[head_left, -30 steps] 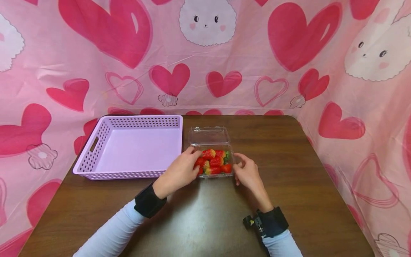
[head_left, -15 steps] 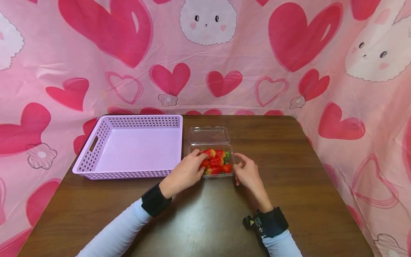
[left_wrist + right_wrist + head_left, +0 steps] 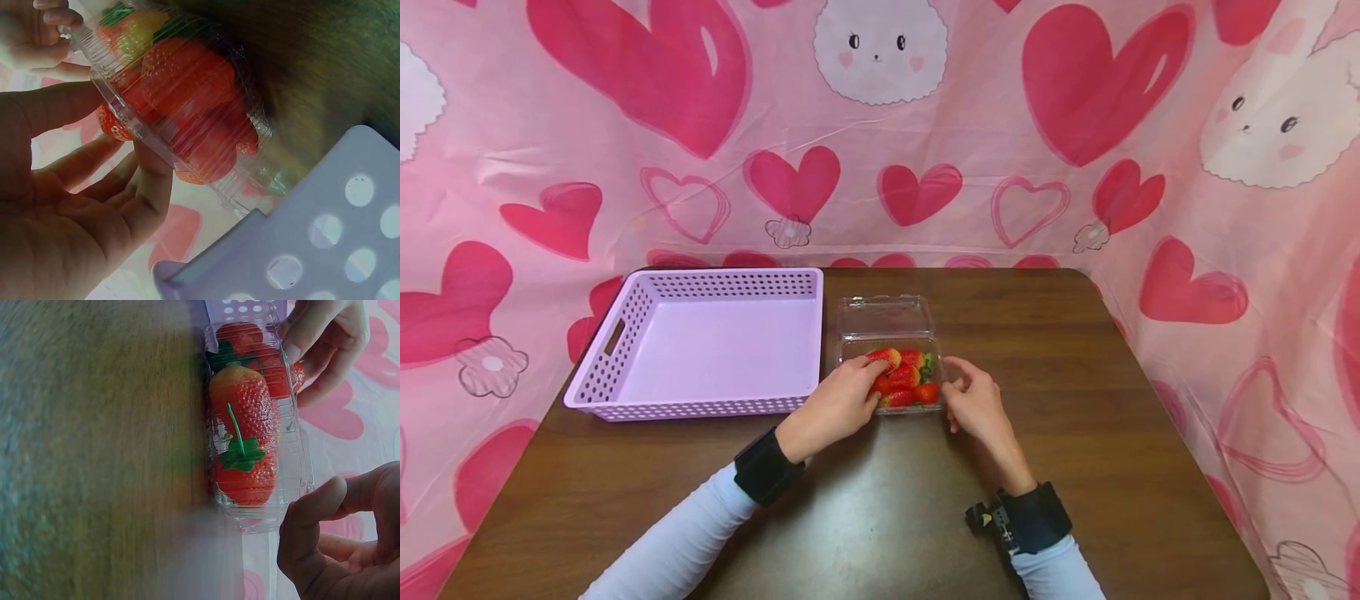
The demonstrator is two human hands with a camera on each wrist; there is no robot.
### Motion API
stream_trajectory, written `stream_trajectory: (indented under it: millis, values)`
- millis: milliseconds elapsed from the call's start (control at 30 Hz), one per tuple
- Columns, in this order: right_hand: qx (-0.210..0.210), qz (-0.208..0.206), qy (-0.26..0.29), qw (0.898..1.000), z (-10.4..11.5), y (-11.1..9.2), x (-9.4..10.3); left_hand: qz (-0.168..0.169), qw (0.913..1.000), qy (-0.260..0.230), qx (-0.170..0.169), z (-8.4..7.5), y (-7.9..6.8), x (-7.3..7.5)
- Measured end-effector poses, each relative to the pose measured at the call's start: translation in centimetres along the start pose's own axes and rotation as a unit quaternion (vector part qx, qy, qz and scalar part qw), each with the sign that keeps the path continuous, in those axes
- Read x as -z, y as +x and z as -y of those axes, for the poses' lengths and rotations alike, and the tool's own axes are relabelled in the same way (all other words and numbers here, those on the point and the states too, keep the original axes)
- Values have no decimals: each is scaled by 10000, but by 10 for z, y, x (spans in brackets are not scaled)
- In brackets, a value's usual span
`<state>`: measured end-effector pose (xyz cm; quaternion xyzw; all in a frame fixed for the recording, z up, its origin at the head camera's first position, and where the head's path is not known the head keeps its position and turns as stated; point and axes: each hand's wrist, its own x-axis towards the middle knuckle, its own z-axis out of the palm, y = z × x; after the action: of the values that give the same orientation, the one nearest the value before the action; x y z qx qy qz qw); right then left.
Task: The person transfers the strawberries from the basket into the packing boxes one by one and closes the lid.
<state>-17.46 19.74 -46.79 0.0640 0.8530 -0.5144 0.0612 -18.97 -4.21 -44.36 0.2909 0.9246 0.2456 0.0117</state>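
Note:
Several red strawberries (image 3: 904, 377) with green leaves lie in a clear plastic clamshell box (image 3: 891, 342), its lid folded back behind it. My left hand (image 3: 838, 402) reaches over the box's left side. In the left wrist view, its thumb and fingers close around a strawberry (image 3: 114, 122) at the rim; part of that fruit is hidden. My right hand (image 3: 979, 404) holds the box's right edge between thumb and bent fingers. Through the clear wall in the right wrist view, a large strawberry (image 3: 247, 406) with a green stem shows.
A lilac perforated basket (image 3: 694, 408) stands on the brown wooden table (image 3: 880, 500), just left of the box. A pink heart-patterned cloth (image 3: 970, 108) hangs behind the table and along its sides.
My left hand has moved a little right, deeper over the strawberries, and its fingers have drawn in around one. My right hand stays at the box's right edge. The basket has not moved.

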Motion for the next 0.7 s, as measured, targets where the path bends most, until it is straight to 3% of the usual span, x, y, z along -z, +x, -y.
stream_trajectory:
  millis: [467, 600, 700]
  values:
    - [10, 11, -33, 10000, -1, 0, 1, -223, 9997, -35, 71, 0, -2, 3]
    - [-16, 39, -34, 10000, -1, 0, 2, -633, 9974, -325, 95, 4, -2, 9]
    - [-37, 54, -46, 10000, -1, 0, 2, -1003, 9929, -560, 313, 9, -3, 15]
